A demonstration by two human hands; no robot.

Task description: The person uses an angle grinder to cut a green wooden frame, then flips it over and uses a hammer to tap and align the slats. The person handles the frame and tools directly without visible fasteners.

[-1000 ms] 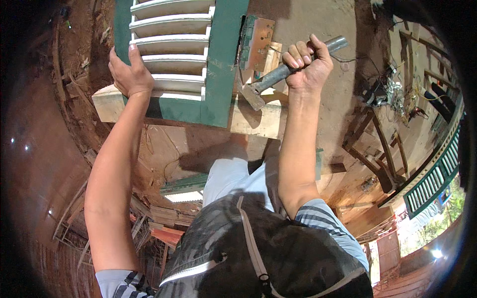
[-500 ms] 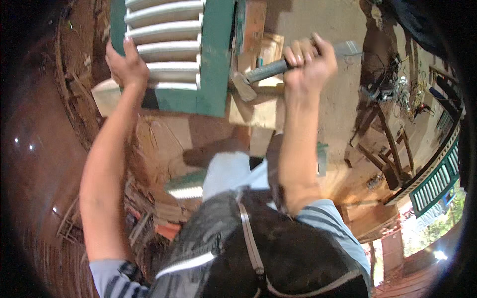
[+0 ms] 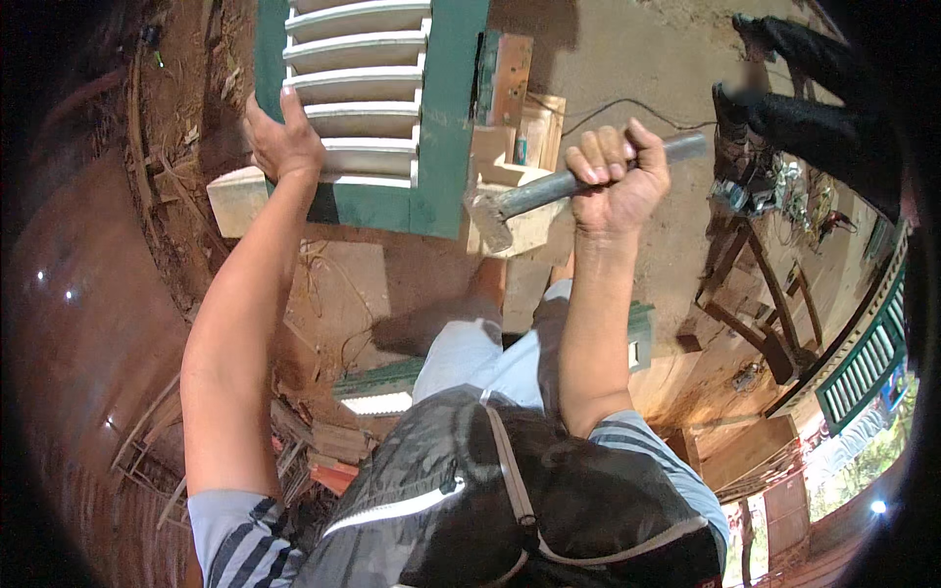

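A louvered shutter (image 3: 446,162) with a green frame and pale slats lies in front of me, resting on pale timber. My left hand (image 3: 287,142) grips its left edge near the lower corner, thumb over the face, fingers partly hidden. In my right hand (image 3: 619,178) is a hammer (image 3: 547,193), held by its dark handle to the right of the shutter. The hammer's head points down and left, close to the shutter's lower right corner and over a pale wooden block (image 3: 529,233). Whether head and block touch, I cannot tell.
Another pale timber end (image 3: 237,202) pokes out left of the shutter. An orange-brown wooden piece (image 3: 511,78) stands on its right. Farther right are a person's dark-trousered legs (image 3: 823,127), tangled wires (image 3: 789,191), a wooden frame (image 3: 765,294) and a second green shutter (image 3: 863,365).
My view has shifted, so the shutter and left hand appear farther right. The hammer's head sits lower, and the handle is less blurred. More of the other person's legs shows at the right.
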